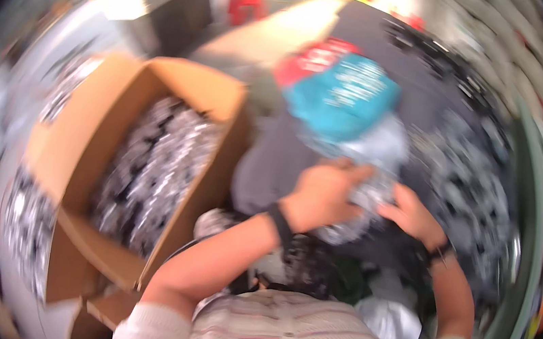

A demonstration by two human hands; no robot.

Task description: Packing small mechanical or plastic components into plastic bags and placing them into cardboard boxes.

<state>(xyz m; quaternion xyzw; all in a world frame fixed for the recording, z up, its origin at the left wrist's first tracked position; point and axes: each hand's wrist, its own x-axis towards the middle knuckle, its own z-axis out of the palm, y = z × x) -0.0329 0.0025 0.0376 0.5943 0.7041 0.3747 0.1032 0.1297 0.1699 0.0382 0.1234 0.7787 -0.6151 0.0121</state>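
My left hand (326,194), with a dark band at its wrist, is closed on a crinkled clear plastic bag (369,199). From the right, my right hand (416,219) pinches the edge of the same bag between thumb and fingers. Motion blur hides what the bag contains, if anything. Just beyond my hands lies a teal printed bag (342,100), with a red printed part (310,58) at its far left. Both rest on a dark grey surface (272,166).
At my left stands an open cardboard box (190,80) holding several clear-wrapped dark items (158,168). More clear plastic packets (468,188) are heaped on the right, inside a green raised edge (529,231). A red stool (247,3) stands farther back.
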